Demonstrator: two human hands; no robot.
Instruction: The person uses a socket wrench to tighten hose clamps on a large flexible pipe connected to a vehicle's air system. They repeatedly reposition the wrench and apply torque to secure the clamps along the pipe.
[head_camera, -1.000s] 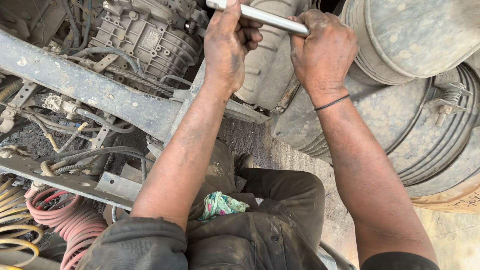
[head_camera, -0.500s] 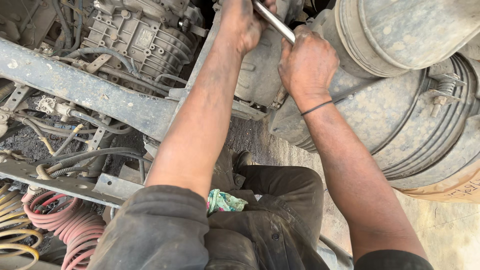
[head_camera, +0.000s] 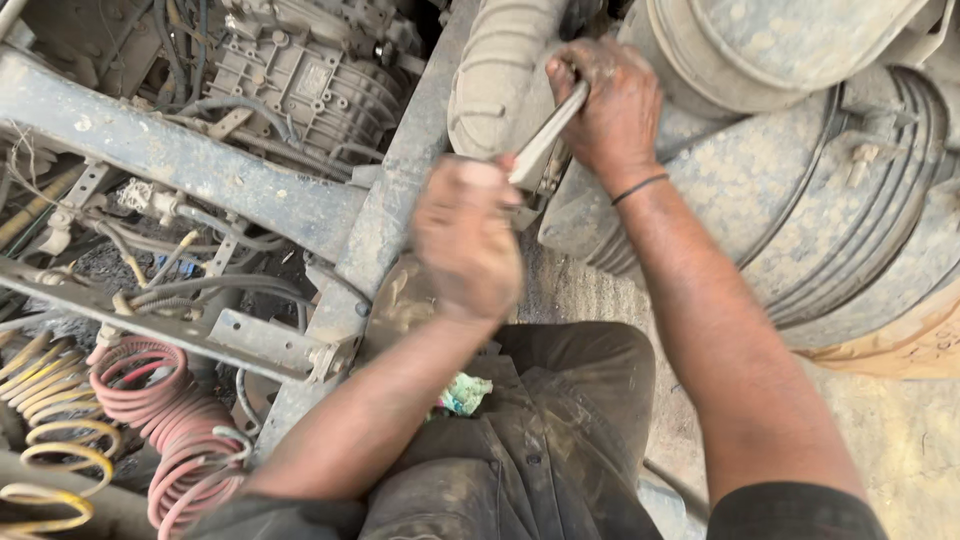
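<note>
Both hands grip one flat steel wrench (head_camera: 545, 135): the left hand (head_camera: 468, 240), blurred, is closed round its lower end, and the right hand (head_camera: 610, 110) is closed near its head against the dusty truck chassis rail (head_camera: 400, 200) beside the ribbed air tank (head_camera: 850, 200). Judging by this, the fastener, hidden here, is not yet finished.

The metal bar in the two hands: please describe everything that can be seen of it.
The metal bar is a slim, flat, pale grey tool, likely steel, with a dull, dusty shine. It lies tilted, running from lower left to upper right. The left hand grips its lower end and looks blurred; the right hand closes around its upper end, so both tips are hidden and its type cannot be told. Only the middle stretch shows. It sits in front of a dusty grey cylinder, beside the frame rail.
</note>
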